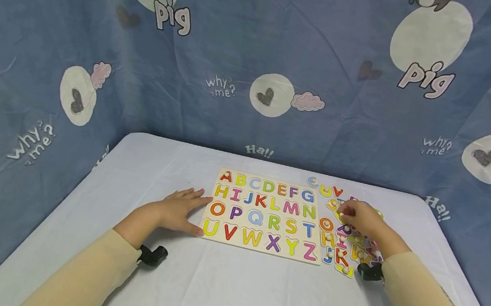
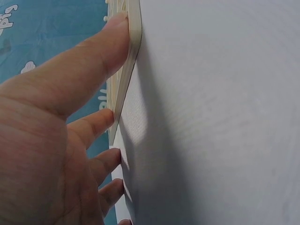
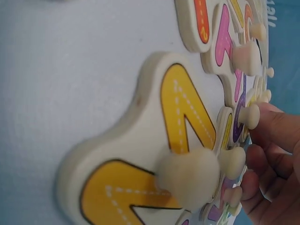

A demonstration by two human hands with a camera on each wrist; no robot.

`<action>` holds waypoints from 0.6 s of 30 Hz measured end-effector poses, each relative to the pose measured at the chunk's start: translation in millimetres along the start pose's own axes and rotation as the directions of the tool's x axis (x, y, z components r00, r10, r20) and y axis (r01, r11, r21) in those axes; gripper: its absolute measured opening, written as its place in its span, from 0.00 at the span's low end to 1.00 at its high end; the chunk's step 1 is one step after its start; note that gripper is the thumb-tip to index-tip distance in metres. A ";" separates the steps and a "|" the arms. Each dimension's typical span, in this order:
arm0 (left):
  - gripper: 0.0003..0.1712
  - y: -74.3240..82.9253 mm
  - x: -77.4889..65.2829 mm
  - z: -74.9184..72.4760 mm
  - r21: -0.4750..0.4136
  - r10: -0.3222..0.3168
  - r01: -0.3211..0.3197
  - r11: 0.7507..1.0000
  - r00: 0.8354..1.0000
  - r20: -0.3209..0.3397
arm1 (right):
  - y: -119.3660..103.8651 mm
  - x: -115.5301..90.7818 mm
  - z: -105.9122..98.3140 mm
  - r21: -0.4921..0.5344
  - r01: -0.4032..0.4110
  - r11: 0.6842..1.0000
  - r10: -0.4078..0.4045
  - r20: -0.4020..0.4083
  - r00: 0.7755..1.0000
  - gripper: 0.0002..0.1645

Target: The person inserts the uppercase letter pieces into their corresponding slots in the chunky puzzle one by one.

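A wooden alphabet puzzle board (image 1: 268,208) lies on the white table, printed with coloured letters A to Z. A small knob shows on its letter A (image 1: 226,176). My left hand (image 1: 179,210) rests at the board's left edge with its fingers spread, the thumb on the lower left corner. To the right of the board, my right hand (image 1: 362,219) pinches a yellow letter piece (image 1: 339,216) by its knob, over a pile of loose pieces; its letter is hidden. In the right wrist view a yellow-orange letter piece (image 3: 119,187) with a round knob lies close to the camera.
Several knobbed letter pieces crowd beside the board, among them an orange O (image 1: 326,225), a red K (image 1: 341,257) and a blue J (image 1: 328,256). A blue C (image 1: 313,182) lies at the board's upper right corner. A blue printed curtain (image 1: 213,119) hangs behind the table.
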State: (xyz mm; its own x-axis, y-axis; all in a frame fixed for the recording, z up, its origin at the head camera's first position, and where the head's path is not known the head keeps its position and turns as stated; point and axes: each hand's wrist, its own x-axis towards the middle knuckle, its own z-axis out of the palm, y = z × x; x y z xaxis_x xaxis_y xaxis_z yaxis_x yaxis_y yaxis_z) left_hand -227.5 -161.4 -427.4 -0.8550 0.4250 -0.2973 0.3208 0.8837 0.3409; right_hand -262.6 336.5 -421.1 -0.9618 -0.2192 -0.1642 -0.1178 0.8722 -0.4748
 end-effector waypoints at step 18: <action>0.57 0.2 -2.3 -0.8 -0.012 0.000 0.000 1.000 1.000 -0.012 | -23.2 -10.4 -16.8 0.013 -0.016 1.000 0.017 -0.020 1.000 0.09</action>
State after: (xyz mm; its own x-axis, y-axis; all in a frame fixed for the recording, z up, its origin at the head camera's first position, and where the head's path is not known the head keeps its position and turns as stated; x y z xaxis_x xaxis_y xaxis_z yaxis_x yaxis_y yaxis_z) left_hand -225.8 -162.4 -426.0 -0.8598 0.4228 -0.2863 0.3161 0.8811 0.3519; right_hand -254.0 325.9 -393.8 -0.9684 -0.1957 -0.1545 -0.0987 0.8699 -0.4833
